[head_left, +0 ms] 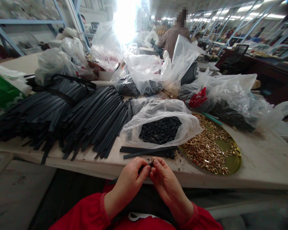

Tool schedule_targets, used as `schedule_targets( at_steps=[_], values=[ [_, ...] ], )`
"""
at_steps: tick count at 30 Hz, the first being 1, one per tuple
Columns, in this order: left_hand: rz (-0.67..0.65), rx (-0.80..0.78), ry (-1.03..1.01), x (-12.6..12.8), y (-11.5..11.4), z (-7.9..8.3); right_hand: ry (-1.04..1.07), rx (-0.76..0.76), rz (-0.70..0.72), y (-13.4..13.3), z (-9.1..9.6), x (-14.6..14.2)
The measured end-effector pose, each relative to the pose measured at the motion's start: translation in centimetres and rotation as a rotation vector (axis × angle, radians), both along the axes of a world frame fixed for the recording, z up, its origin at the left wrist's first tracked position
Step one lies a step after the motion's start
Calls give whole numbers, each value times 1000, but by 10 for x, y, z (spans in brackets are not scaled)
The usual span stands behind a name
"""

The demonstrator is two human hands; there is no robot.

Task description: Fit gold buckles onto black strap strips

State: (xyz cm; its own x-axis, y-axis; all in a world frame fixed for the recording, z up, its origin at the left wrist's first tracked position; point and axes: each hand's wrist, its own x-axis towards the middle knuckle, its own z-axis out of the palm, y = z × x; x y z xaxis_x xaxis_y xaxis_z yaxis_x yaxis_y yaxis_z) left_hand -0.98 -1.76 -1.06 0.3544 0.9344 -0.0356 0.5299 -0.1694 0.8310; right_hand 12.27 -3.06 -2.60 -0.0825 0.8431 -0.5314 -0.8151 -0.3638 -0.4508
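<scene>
Close together at the table's front edge, both of my hands are pinched around one small work piece. My left hand grips a dark strap, mostly hidden behind the fingers. Between the fingertips of my right hand is a small gold metal clasp, touching the strap's end. Just beyond lie several black straps with gold-coloured pieces at their right ends. Behind them, an open clear plastic bag holds many small black loops. To its right, a round gold tray carries a heap of gold metal clasps.
Large bundles of long black straps cover the table's left side. More filled plastic bags stand along the back, and others lie at right. A green bag is far left. Another person sits farther back.
</scene>
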Motion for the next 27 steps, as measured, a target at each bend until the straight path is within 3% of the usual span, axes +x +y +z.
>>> schedule_targets(
  at_steps=[10, 18, 23, 27],
  values=[
    [25, -67, -10, 2, 4, 6, -110, 64, 10, 1, 4, -1],
    [0, -22, 50, 4, 4, 1, -62, -10, 76, -3, -5, -1],
    [31, -103, -41, 7, 6, 5, -177, 115, 50, 0, -2, -1],
    [19, -141, -23, 5, 9, 10, -233, 125, 0, 12, 2, 11]
  ],
)
